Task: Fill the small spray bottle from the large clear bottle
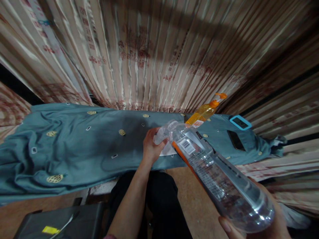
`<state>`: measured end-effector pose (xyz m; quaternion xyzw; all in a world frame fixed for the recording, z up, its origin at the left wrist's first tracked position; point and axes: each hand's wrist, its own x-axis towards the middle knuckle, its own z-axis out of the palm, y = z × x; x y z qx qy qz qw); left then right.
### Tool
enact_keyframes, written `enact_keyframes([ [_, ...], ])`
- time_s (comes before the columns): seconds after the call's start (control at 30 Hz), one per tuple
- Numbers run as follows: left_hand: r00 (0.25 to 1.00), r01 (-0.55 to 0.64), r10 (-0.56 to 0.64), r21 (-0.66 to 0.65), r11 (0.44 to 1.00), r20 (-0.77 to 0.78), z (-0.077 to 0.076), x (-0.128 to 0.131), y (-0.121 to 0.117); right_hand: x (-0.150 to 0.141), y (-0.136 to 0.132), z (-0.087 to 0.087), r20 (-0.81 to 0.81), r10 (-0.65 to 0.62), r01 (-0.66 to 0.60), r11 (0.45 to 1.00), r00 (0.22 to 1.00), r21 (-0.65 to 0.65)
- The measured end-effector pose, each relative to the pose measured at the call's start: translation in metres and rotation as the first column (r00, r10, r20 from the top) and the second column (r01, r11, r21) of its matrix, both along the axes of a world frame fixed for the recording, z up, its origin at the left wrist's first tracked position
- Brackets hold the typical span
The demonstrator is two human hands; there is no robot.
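My right hand (249, 222) grips the base of a clear plastic bottle (219, 179) with a barcode label, held tilted with its neck pointing away from me. My left hand (152, 146) is closed around the bottle's clear cap (164, 132) at the neck. A white item (167, 151) lies partly hidden under the left hand on the teal cloth (82, 146).
An orange pump bottle (204, 112) lies on the cloth behind the clear bottle. A blue-framed device (240, 122) and a dark phone (235, 140) lie at the right. Curtains (154, 53) hang behind. A black box (62, 222) sits at lower left.
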<state>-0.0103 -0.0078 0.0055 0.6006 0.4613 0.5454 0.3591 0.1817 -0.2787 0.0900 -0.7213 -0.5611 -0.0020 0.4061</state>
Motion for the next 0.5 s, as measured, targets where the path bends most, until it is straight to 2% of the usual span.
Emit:
enact_keyframes([
  [0.13, 1.000, 0.017, -0.017, 0.009, 1.000, 0.010, -0.0008, -0.0001, 0.0006, -0.0005, -0.0002, 0.0036, 0.070, 0.005, -0.003, 1.000, 0.998, -0.023],
  [0.4, 1.000, 0.015, -0.014, -0.007, 1.000, 0.014, 0.0008, 0.0000, 0.0000, 0.0009, -0.0025, -0.0014, 0.020, -0.006, 0.007, 1.000, 1.000, -0.020],
  [0.5, 1.000, 0.018, -0.018, -0.005, 1.000, 0.013, 0.0023, -0.0005, 0.0000, 0.0002, -0.0020, 0.0007, 0.046, -0.027, 0.028, 0.999, 0.999, -0.020],
])
